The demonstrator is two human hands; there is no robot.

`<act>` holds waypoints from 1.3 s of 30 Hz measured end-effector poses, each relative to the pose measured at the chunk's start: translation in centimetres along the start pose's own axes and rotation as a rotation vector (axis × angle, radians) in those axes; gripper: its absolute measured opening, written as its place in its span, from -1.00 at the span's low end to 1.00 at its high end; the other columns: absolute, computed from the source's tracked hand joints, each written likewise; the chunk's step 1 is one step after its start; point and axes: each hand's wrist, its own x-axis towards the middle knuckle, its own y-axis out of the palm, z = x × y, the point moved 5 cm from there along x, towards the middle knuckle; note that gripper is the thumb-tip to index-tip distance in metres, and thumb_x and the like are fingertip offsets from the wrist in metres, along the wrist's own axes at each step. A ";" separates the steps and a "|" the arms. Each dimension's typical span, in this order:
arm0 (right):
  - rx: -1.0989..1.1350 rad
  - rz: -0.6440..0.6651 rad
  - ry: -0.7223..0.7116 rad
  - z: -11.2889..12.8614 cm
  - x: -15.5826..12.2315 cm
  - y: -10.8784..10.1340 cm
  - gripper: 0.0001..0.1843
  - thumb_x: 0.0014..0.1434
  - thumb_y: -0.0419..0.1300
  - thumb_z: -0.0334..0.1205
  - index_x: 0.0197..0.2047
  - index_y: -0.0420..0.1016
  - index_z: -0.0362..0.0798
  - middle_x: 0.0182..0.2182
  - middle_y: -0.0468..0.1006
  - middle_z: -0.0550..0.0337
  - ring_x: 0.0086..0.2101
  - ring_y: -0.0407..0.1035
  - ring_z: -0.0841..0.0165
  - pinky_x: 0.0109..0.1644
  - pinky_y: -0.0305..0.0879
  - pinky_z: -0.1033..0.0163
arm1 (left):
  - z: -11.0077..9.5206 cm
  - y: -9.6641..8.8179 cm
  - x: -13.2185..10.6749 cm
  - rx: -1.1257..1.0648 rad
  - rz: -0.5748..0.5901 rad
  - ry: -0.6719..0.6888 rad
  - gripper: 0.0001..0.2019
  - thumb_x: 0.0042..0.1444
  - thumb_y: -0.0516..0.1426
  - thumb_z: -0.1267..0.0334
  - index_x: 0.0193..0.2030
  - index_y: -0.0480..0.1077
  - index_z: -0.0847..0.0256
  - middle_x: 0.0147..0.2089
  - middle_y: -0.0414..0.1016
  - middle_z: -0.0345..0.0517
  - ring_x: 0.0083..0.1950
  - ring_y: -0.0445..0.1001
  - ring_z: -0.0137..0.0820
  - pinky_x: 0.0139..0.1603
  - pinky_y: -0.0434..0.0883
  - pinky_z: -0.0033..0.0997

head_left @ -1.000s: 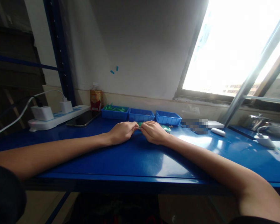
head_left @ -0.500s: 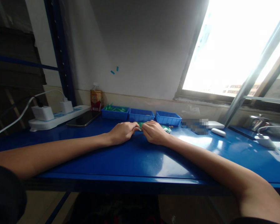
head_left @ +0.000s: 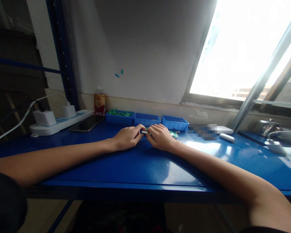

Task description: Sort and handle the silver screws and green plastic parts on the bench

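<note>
Over the blue table (head_left: 126,165), both hands meet fingertip to fingertip. My left hand (head_left: 127,137) is closed in a pinch on the left end of a small flat whitish piece (head_left: 145,132). From the other side my right hand (head_left: 160,138) has its fingers bent closed on the same piece, whose exact kind is too small to make out. Green-and-white crinkled wrappers (head_left: 174,134) lie just beyond the right hand and are partly hidden by it. A few tiny pale bits (head_left: 178,131) are beside them.
Along the wall stand a blue bin (head_left: 119,119) of green pieces, a middle blue bin (head_left: 147,120) and a right blue bin (head_left: 175,123). To the left are a phone (head_left: 86,124), power strip (head_left: 60,123) and drink bottle (head_left: 100,103); a white case (head_left: 227,138) lies right.
The fingers of both hands have shifted slightly apart, and the whitish piece between them now shows more plainly. The forearms and the bins stay where they were.
</note>
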 end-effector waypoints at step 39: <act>0.154 0.065 -0.128 0.6 0.0 0.3 -0.60 -0.11 -0.05 -0.65 -0.24 0.33 -0.09 -0.27 0.19 0.09 -0.25 0.08 0.29 -0.17 0.24 0.23 | 0.6 -0.1 0.2 -0.004 -0.003 -0.078 -0.71 0.30 -0.18 0.10 -0.17 0.29 0.13 -0.37 0.50 -0.23 -0.34 0.48 -0.35 -0.35 0.27 -0.45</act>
